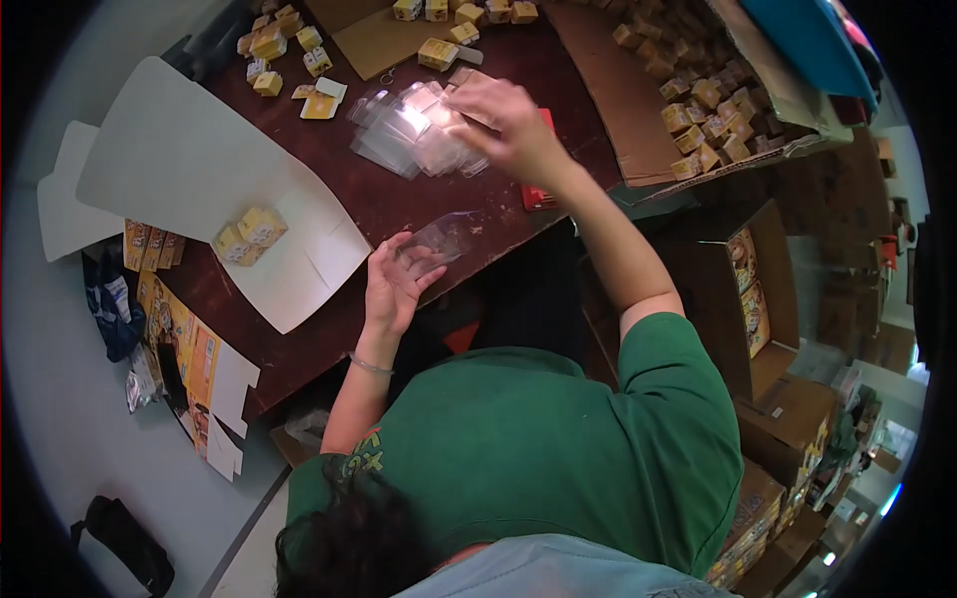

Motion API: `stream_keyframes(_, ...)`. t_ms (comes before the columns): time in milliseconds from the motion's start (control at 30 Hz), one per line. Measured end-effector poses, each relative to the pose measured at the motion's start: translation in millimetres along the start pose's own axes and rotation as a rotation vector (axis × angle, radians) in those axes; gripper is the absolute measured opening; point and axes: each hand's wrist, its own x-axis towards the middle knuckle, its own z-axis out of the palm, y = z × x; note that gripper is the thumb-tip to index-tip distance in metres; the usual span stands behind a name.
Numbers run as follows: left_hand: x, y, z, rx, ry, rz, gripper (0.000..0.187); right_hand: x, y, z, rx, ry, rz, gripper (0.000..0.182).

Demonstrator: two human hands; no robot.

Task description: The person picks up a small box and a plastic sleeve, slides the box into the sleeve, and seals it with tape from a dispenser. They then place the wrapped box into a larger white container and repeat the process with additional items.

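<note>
My left hand [392,286] is near the table's front edge, its thumb and fingers closed around a clear plastic sleeve [437,245]. Farther in, my right hand [510,122] reaches over a loose pile of flat clear plastic sleeves [404,135], which shine in the light. Motion blurs the right fingers, and I cannot tell whether they grip one. Just beside the right wrist lies a red object [538,189], partly covered by the arm.
A white sheet [309,264] carries a small block of yellow boxes [249,236]. More little yellow boxes [269,42] lie at the back. An open carton [628,130] of small boxes stands right. Left, printed cardboard [194,349] overhangs the edge.
</note>
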Motion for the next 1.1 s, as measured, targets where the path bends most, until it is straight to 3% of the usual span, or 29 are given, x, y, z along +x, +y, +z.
stream_keyframes(33, 1.0, 0.4, -5.0, -0.013, -0.004, -0.020, 0.046, 11.5, 31.6, -15.9, -0.125, 0.010, 0.178, 0.034)
stream_keyframes(67, 0.9, 1.9, -8.3, -0.026, -0.007, -0.037, 0.046, 12.7, 73.0, -23.4, -0.288, 0.070, 0.207, 0.037)
stream_keyframes(133, -1.1, 5.0, -11.9, -0.006, -0.044, -0.082, 0.048, 8.6, 140.1, -39.5, -0.433, 0.043, 0.499, 0.044)
stream_keyframes(167, -1.1, 4.8, -15.4, -0.011, -0.070, -0.105, 0.049, 4.9, 167.9, -43.1, -0.364, 0.043, 0.615, 0.043)
stream_keyframes(267, -4.2, 6.7, -7.3, -0.005, -0.068, -0.100, 0.052, 5.7, 199.7, -49.5, -0.211, -0.005, 0.711, 0.039)
stream_keyframes(367, -2.8, 6.0, -7.2, 0.045, -0.063, -0.094, 0.049, 3.4, 240.1, -58.7, -0.402, 0.182, 0.691, 0.043)
stream_keyframes(500, -7.9, 14.3, -0.2, 0.093, -0.051, -0.091, 0.038, -7.5, 278.9, -89.4, -0.588, 0.567, 0.840, 0.045)
stream_keyframes(633, -11.6, 16.2, -10.4, 0.090, -0.105, -0.124, 0.036, -7.2, 310.1, -123.4, -0.505, 0.463, 1.126, 0.061)
stream_keyframes(733, -14.8, 16.8, -12.7, 0.082, -0.075, -0.131, 0.037, -8.6, 344.5, -130.9, -0.591, 0.400, 1.108, 0.065)
stream_keyframes(833, -15.8, 16.4, -11.7, 0.081, 0.003, -0.125, 0.037, -21.7, 406.0, -138.2, -0.575, 0.373, 0.778, 0.070)
stream_keyframes(933, -15.6, 13.5, -15.0, 0.083, 0.030, -0.138, 0.038, -9.6, 423.9, -135.2, -0.778, 0.194, 0.929, 0.071)
stream_keyframes(1033, -13.4, 10.5, -12.6, 0.090, 0.049, -0.145, 0.038, 6.0, 411.5, -138.1, -0.705, 0.029, 0.961, 0.075)
stream_keyframes(1100, -11.4, 13.9, -9.5, 0.089, 0.017, -0.155, 0.037, 16.5, 392.1, -132.9, -0.393, 0.173, 0.926, 0.073)
